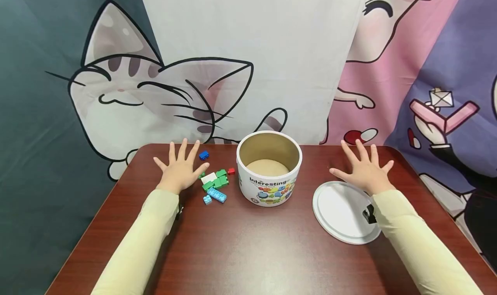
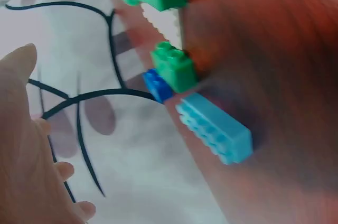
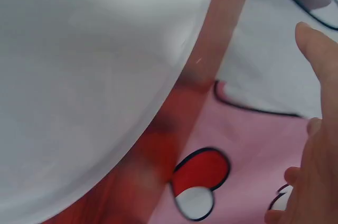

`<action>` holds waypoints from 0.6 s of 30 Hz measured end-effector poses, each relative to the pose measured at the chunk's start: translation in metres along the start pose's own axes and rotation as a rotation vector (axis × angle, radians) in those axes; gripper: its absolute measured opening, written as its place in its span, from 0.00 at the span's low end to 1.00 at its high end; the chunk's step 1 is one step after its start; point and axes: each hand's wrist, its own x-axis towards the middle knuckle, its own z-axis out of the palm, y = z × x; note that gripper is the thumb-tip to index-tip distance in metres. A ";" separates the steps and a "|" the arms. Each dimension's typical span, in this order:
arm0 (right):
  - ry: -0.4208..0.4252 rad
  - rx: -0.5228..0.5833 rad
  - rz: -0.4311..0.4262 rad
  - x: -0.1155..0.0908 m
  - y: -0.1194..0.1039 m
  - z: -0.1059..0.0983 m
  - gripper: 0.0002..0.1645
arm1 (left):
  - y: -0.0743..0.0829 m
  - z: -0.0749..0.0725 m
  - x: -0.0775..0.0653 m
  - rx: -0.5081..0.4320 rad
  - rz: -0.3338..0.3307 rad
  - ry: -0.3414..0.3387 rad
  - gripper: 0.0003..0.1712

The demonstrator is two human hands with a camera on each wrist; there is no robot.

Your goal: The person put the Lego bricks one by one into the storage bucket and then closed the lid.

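Observation:
With fingers spread wide, my left hand (image 1: pixel 177 171) is over the left of the table, holding nothing. Just right of it lies a loose group of toy building bricks: a long light blue brick (image 1: pixel 216 195), a small light blue brick (image 1: pixel 207 199), a white brick (image 1: pixel 209 178), green bricks (image 1: pixel 221 181), a red brick (image 1: pixel 231 171) and a dark blue brick (image 1: pixel 203 155). My right hand (image 1: pixel 365 171), also spread and holding nothing, is beyond a round white lid (image 1: pixel 335 211), its wrist over the lid's right edge. Between the hands stands an uncovered white tub (image 1: pixel 268 191) printed "Interesting".
The brown table (image 1: pixel 256 252) ends at a far edge just behind the bricks and tub. A cloth with cartoon cats (image 1: pixel 233 27) hangs behind it. A black strap (image 1: pixel 369 214) shows at the right wrist.

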 end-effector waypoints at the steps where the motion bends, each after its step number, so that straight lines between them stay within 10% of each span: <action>1: 0.002 0.004 -0.005 -0.002 -0.004 0.000 0.62 | 0.002 -0.001 -0.001 0.006 0.003 0.010 0.50; 18: 0.509 0.337 -0.463 -0.010 -0.087 0.012 0.32 | 0.023 -0.013 -0.023 -0.317 0.133 0.498 0.36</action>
